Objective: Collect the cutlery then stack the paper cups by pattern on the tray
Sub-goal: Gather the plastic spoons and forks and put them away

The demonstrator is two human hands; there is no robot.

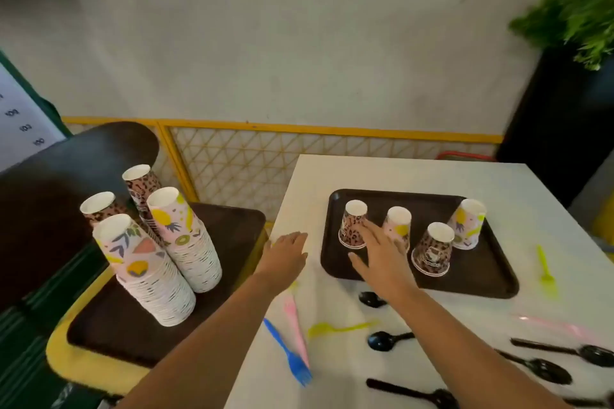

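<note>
While both hands hover open, right fingers (367,229) touch the leopard cup (353,224).

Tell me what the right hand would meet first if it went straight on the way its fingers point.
Most likely the leopard cup at the tray's left end: the right hand's fingers point at it, though depth is unclear.

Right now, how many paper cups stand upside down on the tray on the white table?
4: a leopard cup far left, a fruit cup beside it, a leopard cup nearer, a fruit cup far right. None seems hidden.
</note>
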